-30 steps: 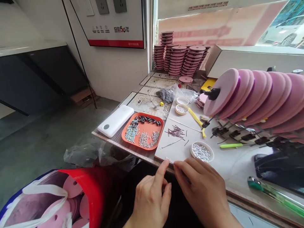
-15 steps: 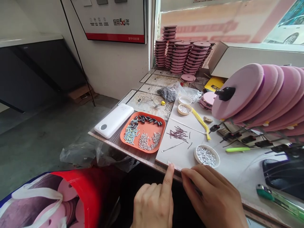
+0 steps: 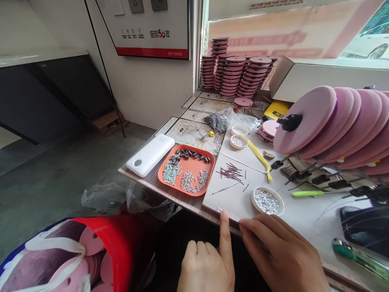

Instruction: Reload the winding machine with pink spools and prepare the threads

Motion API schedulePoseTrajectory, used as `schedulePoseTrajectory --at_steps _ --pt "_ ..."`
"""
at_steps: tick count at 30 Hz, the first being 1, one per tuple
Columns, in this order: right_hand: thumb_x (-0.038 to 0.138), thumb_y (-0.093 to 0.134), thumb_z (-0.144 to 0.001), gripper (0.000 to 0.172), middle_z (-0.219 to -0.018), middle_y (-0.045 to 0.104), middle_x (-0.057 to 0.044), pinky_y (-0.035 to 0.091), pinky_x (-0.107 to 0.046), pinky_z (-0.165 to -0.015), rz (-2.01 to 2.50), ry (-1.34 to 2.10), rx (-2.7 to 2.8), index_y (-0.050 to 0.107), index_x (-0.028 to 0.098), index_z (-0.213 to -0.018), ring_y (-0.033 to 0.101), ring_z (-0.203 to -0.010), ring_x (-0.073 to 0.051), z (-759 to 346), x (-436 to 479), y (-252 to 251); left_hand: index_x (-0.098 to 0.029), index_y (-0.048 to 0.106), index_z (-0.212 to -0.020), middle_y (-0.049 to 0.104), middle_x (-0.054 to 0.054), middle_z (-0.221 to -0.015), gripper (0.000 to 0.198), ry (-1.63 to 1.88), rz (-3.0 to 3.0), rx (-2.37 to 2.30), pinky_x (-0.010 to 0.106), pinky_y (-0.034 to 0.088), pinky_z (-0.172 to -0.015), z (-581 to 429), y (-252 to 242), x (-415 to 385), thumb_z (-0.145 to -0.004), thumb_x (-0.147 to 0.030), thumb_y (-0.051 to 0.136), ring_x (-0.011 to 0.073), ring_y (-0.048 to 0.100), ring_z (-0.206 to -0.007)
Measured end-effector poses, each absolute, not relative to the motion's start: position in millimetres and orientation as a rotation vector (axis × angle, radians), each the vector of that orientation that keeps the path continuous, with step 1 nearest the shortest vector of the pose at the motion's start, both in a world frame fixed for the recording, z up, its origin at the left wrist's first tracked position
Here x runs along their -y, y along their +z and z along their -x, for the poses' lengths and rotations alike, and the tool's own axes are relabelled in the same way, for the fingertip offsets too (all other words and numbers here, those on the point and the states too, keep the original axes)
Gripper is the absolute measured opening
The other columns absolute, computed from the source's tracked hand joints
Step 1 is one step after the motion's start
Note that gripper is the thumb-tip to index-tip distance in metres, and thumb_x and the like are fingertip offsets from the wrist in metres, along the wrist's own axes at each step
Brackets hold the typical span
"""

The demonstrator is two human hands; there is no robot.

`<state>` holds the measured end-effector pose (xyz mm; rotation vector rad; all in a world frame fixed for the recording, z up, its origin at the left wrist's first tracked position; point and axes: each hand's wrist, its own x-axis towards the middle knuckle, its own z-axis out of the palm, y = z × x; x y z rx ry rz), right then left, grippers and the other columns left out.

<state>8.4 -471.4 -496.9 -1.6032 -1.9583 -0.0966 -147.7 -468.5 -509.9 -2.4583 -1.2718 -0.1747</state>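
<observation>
My left hand [image 3: 209, 265] is low at the table's front edge, index finger stretched up and touching the near edge of the white board [image 3: 234, 194], other fingers curled in. My right hand [image 3: 282, 253] lies beside it, fingers bent and pressed together at the same edge, pinching something thin I cannot make out. Just beyond the hands stands a small white dish of pale beads [image 3: 267, 200]. Thin dark pins [image 3: 231, 172] and a single wire lie further up the board.
An orange tray [image 3: 187, 170] holds small metal and black parts, with a white power bank [image 3: 150, 155] to its left. Pink discs on a rod [image 3: 337, 121] fill the right, more stacks [image 3: 237, 75] at the back. A red bag of pink discs [image 3: 75, 259] sits lower left.
The view shifted slightly. My left hand's fingers curled in while the index finger straightened up against the board's edge. My right hand stayed at the edge.
</observation>
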Motion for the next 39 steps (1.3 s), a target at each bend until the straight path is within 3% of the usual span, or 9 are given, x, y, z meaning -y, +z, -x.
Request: schedulePoseTrajectory --at_steps 7,22,39 --pt "0.027 0.041 -0.09 0.028 -0.068 0.061 -0.002 0.042 -0.022 -0.056 1.674 -0.082 1.906 0.065 0.019 -0.076 0.056 -0.059 -0.013 -3.9 470.2 -494.3 -0.006 0.033 -0.135 0.051 -0.003 -0.042 0.077 -0.157 2.493 1.253 0.026 0.033 -0.048 151.6 -510.8 466.8 -0.06 -0.009 0.051 0.0117 0.044 -0.04" --pt "0.025 0.04 -0.09 0.028 -0.07 0.061 -0.002 0.039 -0.025 -0.06 1.722 -0.011 1.86 0.064 0.02 -0.077 0.054 -0.062 -0.014 -1.1 472.3 -494.1 -0.006 0.025 -0.138 0.051 -0.003 -0.041 0.084 -0.254 2.489 1.3 0.027 0.033 -0.047 151.4 -518.2 467.0 -0.058 -0.006 0.048 0.0122 0.044 -0.038" --pt "0.018 0.044 -0.087 0.018 -0.074 0.064 -0.003 0.043 -0.025 -0.06 1.619 -0.15 2.084 0.061 0.018 -0.081 0.058 -0.064 -0.014 -44.3 497.2 -473.8 0.002 0.025 -0.136 0.051 -0.005 -0.041 0.085 -0.071 2.587 1.185 0.023 0.04 -0.048 153.6 -499.3 459.9 -0.052 0.001 0.044 0.0119 0.046 -0.038"
